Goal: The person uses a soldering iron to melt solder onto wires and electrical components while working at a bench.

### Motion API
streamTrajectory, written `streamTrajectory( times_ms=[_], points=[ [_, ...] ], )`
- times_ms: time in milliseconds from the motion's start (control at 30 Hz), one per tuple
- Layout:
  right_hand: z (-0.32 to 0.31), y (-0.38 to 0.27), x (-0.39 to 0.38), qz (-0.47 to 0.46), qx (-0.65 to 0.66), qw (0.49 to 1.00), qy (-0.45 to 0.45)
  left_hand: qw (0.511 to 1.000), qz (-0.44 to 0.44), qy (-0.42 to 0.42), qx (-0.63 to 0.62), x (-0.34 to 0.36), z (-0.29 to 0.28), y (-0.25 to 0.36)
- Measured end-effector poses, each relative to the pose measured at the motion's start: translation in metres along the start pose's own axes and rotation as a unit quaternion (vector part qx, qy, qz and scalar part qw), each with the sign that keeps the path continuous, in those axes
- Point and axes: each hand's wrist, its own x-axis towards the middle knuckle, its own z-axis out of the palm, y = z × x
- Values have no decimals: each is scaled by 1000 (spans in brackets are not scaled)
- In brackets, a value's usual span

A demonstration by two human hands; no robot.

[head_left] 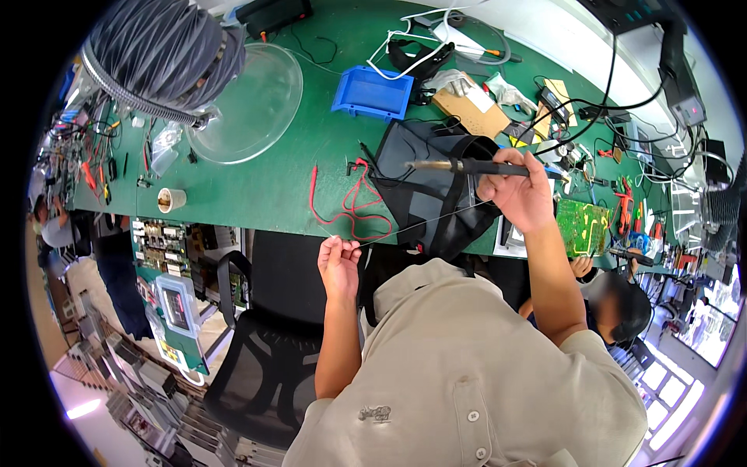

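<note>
In my right hand [523, 193], raised over the bench, is a soldering iron [482, 166] with a dark handle, its browned metal tip toward the left. My left hand [340, 263] is at the bench's front edge, its fingertips pinched on a thin wire [424, 223]. The wire stretches up to the right toward my right hand; whether those fingers grip it too, I cannot tell. Beneath it lie a dark grey fabric bag [424, 175] and red test leads [352, 208] in loose loops.
A blue plastic tray [373, 92], a clear round disc [253, 105] under a grey duct hose [167, 54], and a small cup [171, 200] stand on the green bench. A green circuit board [582, 227] lies right, near another person [620, 307]. A black chair [268, 350] stands left.
</note>
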Motion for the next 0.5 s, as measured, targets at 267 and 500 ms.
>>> streamTrajectory(
  times_ms=[267, 500],
  points=[
    [-27, 49, 50, 78, 8, 996, 37, 999, 5, -16, 44, 11, 23, 6],
    [-63, 100, 86, 103, -7, 989, 107, 996, -12, -21, 90, 39, 50, 0]
  ],
)
